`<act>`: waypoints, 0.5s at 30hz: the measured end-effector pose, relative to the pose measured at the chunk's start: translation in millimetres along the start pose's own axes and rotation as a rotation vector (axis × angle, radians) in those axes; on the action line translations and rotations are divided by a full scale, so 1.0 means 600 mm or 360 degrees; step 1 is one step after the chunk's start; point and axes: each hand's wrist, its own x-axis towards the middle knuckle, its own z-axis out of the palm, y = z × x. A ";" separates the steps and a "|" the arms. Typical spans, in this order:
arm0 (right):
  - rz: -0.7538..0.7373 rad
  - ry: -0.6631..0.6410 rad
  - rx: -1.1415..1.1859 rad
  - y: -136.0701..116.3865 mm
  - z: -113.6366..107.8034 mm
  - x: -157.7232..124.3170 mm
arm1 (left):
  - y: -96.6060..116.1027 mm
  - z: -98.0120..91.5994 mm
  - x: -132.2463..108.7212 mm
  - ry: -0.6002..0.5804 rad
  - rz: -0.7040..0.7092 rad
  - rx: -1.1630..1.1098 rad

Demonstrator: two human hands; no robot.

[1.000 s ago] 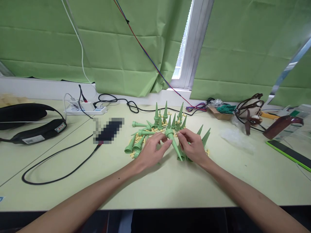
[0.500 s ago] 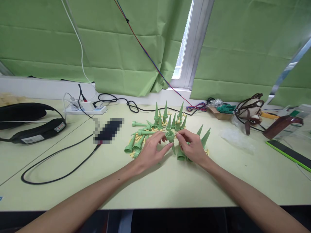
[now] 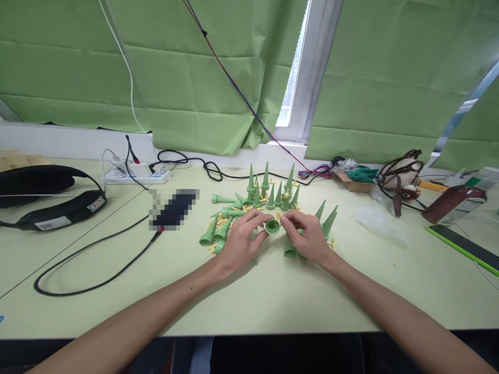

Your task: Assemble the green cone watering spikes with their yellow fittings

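My left hand [image 3: 245, 238] grips a green plastic watering spike [image 3: 272, 226] between thumb and fingers. Its round, hollow wide end faces me, and the pointed part is hidden behind. Just to the right, my right hand [image 3: 306, 232] is closed in a pinch close to the rim. Whatever its fingertips hold is too small to make out. Around both hands stand and lie several more green spikes [image 3: 251, 182], some upright with points up, others on their sides [image 3: 209, 232]. Small yellow plastic pieces [image 3: 331, 244] are scattered among them.
On the left are a blurred dark device [image 3: 173, 210] on a black cable, a power strip [image 3: 136, 176] and a black padded item [image 3: 62, 208]. To the right lie clear plastic wrap [image 3: 380, 223], a small cardboard box [image 3: 353, 183], a brown bottle [image 3: 454, 203] and a green-edged phone [image 3: 465, 249].
My left hand has tilted the spike so its open end now faces me, and its point has gone from sight. My right hand has stayed nearly in place beside it.
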 end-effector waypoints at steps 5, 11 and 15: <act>0.0002 0.0003 0.0020 -0.001 0.000 -0.001 | 0.003 0.000 0.001 0.0020 -0.0042 0.0051; 0.0057 0.0057 0.0050 -0.002 0.000 -0.001 | -0.001 0.003 0.002 0.0061 -0.0174 0.0086; 0.0082 0.0090 0.0049 -0.004 -0.001 -0.001 | 0.000 0.004 0.003 0.0041 -0.0355 -0.0011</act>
